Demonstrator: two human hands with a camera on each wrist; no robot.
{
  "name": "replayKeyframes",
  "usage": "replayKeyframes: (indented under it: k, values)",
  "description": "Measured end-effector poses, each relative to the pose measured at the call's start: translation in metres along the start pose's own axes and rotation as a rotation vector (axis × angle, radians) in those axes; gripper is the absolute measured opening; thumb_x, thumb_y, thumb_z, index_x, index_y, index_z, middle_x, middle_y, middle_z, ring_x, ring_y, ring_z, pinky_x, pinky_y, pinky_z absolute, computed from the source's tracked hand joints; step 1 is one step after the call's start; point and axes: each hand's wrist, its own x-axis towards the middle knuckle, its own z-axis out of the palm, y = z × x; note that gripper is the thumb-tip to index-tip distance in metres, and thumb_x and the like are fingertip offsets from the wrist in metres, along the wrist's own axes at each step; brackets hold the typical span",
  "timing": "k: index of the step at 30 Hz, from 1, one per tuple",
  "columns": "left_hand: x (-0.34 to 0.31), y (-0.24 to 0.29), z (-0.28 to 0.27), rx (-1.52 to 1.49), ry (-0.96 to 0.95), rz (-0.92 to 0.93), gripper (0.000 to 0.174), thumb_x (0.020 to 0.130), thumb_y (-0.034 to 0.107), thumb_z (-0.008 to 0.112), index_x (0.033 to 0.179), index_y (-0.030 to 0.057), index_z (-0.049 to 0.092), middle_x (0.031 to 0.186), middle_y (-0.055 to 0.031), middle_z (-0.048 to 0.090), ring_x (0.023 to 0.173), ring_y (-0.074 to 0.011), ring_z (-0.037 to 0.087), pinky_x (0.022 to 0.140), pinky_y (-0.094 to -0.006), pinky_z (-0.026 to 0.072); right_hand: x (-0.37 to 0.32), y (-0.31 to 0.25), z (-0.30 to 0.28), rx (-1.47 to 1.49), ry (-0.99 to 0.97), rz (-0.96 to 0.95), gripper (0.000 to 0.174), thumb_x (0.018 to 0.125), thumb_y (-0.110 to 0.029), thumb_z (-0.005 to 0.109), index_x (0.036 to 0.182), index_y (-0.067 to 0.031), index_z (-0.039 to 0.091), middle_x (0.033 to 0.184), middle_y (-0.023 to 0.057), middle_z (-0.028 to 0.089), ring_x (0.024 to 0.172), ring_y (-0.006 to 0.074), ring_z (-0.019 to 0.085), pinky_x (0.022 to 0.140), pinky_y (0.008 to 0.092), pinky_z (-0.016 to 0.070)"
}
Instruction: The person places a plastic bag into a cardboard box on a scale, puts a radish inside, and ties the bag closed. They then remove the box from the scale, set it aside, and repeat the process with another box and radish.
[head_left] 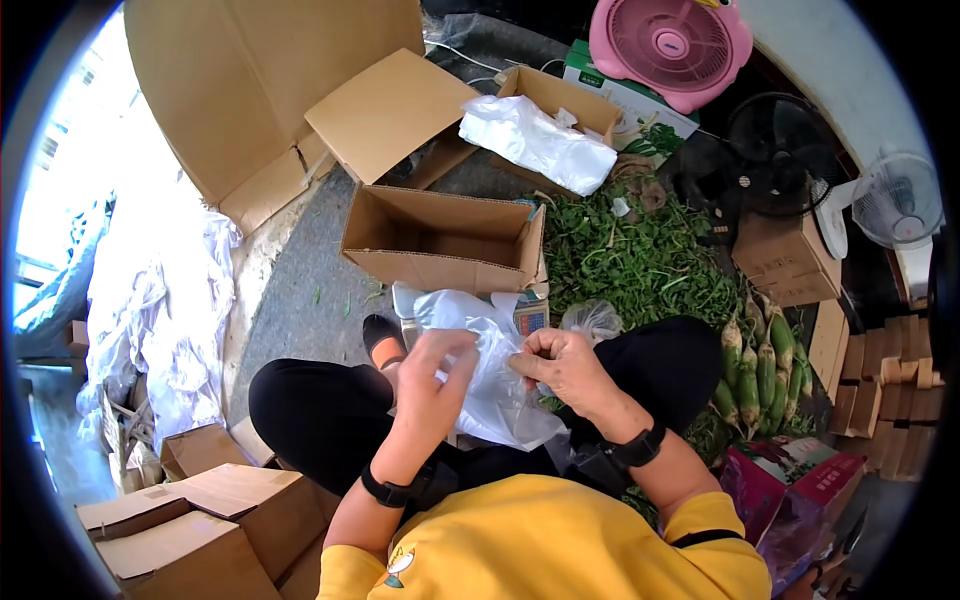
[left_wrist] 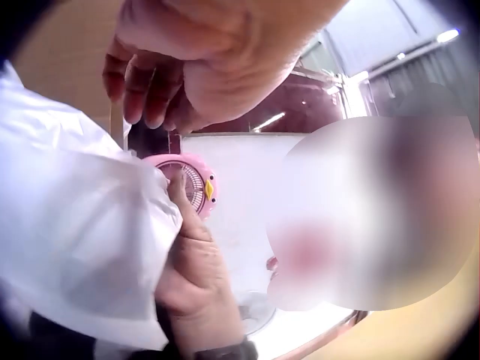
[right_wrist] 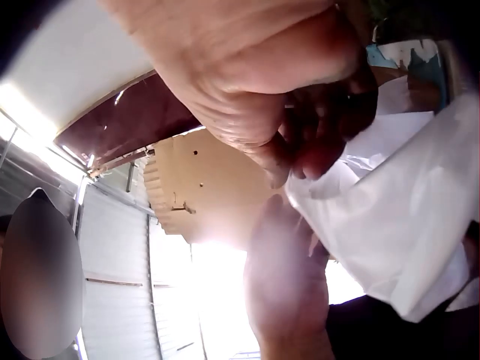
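A white translucent plastic bag (head_left: 492, 385) hangs between my two hands over my lap. My right hand (head_left: 572, 368) pinches its edge between thumb and fingertips, as the bag (right_wrist: 397, 217) in the right wrist view shows. On the other side, my left hand (head_left: 437, 375) is held up beside the bag, its fingers loosely bent. In the left wrist view, the left hand (left_wrist: 217, 60) has its fingertips apart from the plastic, and the bag (left_wrist: 75, 195) spreads below. Just beyond the bag stands an open cardboard box (head_left: 440, 235).
A pile of leafy greens (head_left: 640, 255) lies to the right, with a bundle of green-and-white stalks (head_left: 765, 375) nearer me. A stack of white plastic bags (head_left: 540, 140) rests across another box. Cardboard boxes (head_left: 215, 530) stand at left; a pink fan (head_left: 670, 45) stands behind.
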Motion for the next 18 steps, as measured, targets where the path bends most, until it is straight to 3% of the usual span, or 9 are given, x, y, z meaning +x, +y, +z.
replayKeyframes:
  k: [1, 2, 4, 9, 15, 18]
  values:
    - [-0.001, -0.003, 0.001, -0.052, -0.089, -0.120, 0.013, 0.083, 0.004, 0.059, 0.096, 0.0018, 0.059, 0.089, -0.0032, 0.059, 0.078, -0.0098, 0.056, 0.063, -0.0214, 0.0456, 0.001, 0.004, 0.003, 0.095, -0.009, 0.025, 0.008, 0.080, -0.007, 0.065, 0.078, -0.0013, 0.059, 0.070, -0.0001, 0.057, 0.058, 0.0063, 0.052, 0.055, 0.0196, 0.0439]
    - [-0.002, -0.009, 0.003, -0.052, -0.088, -0.121, 0.013, 0.083, 0.004, 0.059, 0.096, 0.0018, 0.059, 0.089, -0.0032, 0.059, 0.078, -0.0098, 0.056, 0.063, -0.0214, 0.0456, 0.002, 0.008, 0.005, 0.189, -0.017, 0.050, 0.007, 0.081, -0.006, 0.064, 0.081, -0.0008, 0.059, 0.072, -0.0002, 0.057, 0.058, 0.0062, 0.051, 0.055, 0.0197, 0.0437]
    - [-0.005, -0.020, 0.008, -0.216, -0.156, -0.289, 0.014, 0.087, 0.007, 0.056, 0.100, 0.0007, 0.058, 0.087, -0.0021, 0.059, 0.080, -0.0089, 0.058, 0.065, -0.0214, 0.0462, 0.004, 0.015, 0.008, 0.211, -0.019, 0.041, 0.008, 0.081, -0.006, 0.064, 0.083, -0.0006, 0.059, 0.073, -0.0005, 0.057, 0.059, 0.0062, 0.051, 0.056, 0.0199, 0.0437]
    - [-0.010, -0.026, 0.013, -0.363, -0.205, -0.381, 0.015, 0.090, 0.008, 0.052, 0.101, -0.0001, 0.057, 0.088, -0.0029, 0.060, 0.081, -0.0096, 0.059, 0.065, -0.0213, 0.0482, 0.007, 0.025, 0.013, 0.228, 0.038, 0.085, 0.009, 0.081, -0.007, 0.064, 0.085, -0.0005, 0.060, 0.073, -0.0018, 0.057, 0.061, 0.0057, 0.051, 0.057, 0.0203, 0.0436]
    - [-0.012, -0.029, 0.013, -0.400, -0.226, -0.444, 0.015, 0.089, 0.010, 0.053, 0.100, -0.0008, 0.057, 0.083, -0.0014, 0.059, 0.074, -0.0084, 0.057, 0.063, -0.0210, 0.0484, 0.006, 0.024, 0.018, 0.149, 0.019, 0.073, 0.013, 0.076, -0.010, 0.070, 0.076, -0.0027, 0.059, 0.070, -0.0040, 0.054, 0.061, 0.0038, 0.047, 0.057, 0.0194, 0.0401]
    - [-0.011, -0.029, 0.012, -0.474, -0.283, -0.505, 0.012, 0.089, 0.011, 0.055, 0.096, 0.0012, 0.058, 0.079, 0.0002, 0.058, 0.070, -0.0070, 0.054, 0.061, -0.0206, 0.0476, 0.006, 0.030, 0.022, 0.009, 0.043, -0.049, 0.018, 0.074, -0.011, 0.073, 0.073, -0.0043, 0.057, 0.068, -0.0050, 0.052, 0.061, 0.0028, 0.044, 0.056, 0.0184, 0.0383]
